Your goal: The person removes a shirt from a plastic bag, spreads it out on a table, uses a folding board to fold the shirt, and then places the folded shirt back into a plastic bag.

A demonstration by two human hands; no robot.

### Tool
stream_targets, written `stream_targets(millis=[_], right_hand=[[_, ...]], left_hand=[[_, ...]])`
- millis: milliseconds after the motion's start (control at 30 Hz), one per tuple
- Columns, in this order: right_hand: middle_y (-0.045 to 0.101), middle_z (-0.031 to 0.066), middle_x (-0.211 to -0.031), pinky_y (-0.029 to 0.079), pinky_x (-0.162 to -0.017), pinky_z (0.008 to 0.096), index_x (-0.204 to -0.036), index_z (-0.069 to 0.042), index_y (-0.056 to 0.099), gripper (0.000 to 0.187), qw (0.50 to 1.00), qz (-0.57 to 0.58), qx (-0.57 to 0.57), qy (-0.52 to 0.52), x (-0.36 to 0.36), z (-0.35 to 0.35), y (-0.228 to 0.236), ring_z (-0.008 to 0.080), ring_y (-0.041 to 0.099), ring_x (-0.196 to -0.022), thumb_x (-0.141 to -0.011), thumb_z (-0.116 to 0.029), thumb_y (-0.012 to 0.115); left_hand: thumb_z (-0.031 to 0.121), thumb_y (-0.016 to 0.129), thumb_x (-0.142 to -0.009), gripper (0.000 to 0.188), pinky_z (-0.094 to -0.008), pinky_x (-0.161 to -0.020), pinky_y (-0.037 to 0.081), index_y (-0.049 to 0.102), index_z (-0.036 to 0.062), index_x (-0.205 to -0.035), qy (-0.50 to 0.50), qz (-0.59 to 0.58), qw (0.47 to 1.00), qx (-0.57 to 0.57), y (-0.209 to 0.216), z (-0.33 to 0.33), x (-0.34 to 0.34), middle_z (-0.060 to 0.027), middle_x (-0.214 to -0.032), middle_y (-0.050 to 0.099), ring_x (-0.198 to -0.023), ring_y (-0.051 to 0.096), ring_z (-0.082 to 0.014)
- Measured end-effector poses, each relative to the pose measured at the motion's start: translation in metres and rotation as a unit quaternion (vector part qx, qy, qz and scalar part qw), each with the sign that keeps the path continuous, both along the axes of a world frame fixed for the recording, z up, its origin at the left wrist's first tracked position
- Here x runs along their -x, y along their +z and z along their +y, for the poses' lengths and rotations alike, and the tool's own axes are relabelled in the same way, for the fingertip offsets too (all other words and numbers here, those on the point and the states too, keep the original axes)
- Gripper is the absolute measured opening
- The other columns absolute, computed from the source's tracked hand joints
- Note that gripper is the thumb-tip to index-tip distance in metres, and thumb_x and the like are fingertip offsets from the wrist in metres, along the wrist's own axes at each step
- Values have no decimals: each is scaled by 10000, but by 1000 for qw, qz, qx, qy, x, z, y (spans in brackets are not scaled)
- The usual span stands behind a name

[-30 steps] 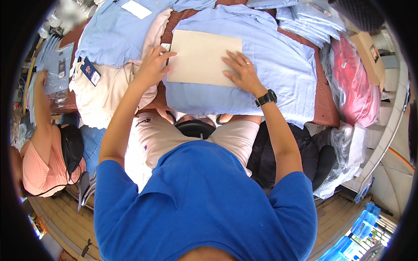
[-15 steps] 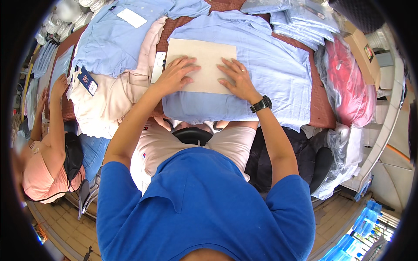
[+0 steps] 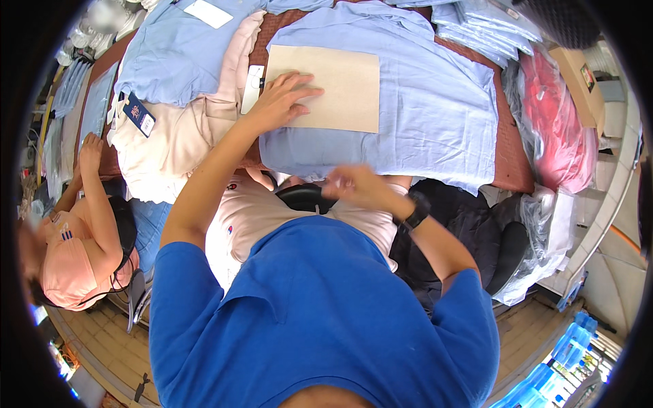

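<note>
A light blue shirt [image 3: 435, 122] is spread flat over the brown table cover [image 3: 511, 146] in front of me. On it lies a beige cardboard sheet [image 3: 343, 88]. My left hand [image 3: 284, 98] rests on the sheet's left part, fingers stretched out. Just beyond my left fingers, a white tag [image 3: 252, 88] sticks out at the sheet's left edge. My right hand [image 3: 360, 187] is in the air over my lap, off the shirt's near edge; its fingers are smeared by motion. It wears a dark wristwatch [image 3: 416, 209].
Left of the shirt are another blue shirt [image 3: 180, 58] and cream garments [image 3: 160, 146] with a dark blue tag [image 3: 138, 114]. Bagged blue shirts [image 3: 486, 27] are stacked at the back right, near bagged red garments [image 3: 554, 122] and a cardboard box [image 3: 578, 85]. A co-worker [image 3: 85, 238] sits at left.
My right hand has lifted off the cardboard sheet and come back toward my body. My left hand stays on the sheet. The co-worker's arm has lowered slightly.
</note>
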State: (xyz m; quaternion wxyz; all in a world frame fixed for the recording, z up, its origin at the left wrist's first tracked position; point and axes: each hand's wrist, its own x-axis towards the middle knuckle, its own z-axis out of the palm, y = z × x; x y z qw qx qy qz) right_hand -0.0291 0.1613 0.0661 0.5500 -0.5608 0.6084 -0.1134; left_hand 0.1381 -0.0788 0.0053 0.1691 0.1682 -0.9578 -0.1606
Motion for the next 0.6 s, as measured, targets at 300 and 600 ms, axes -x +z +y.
stream_targets(millis=[300, 600], right_hand=[[594, 145, -1325, 485, -1020, 337, -1360, 34, 500, 668, 828, -291, 21, -479, -18, 34, -205, 219, 625, -1118, -787, -55, 831], [559, 226, -1359, 421, -1078, 360, -1388, 164, 404, 903, 919, -156, 77, -353, -37, 61, -146, 282, 528, -1262, -837, -418, 820]], left_hand=[[223, 720, -845, 524, -517, -1110, 360, 623, 302, -1353, -14, -40, 999, -18, 10, -1, 6, -11, -1528, 452, -1400, 379, -331], [130, 770, -793, 403, -525, -1150, 290, 729, 272, -1168, -12, -35, 995, -90, 4, -3, 7, 45, -1493, 489, -1404, 354, -324]])
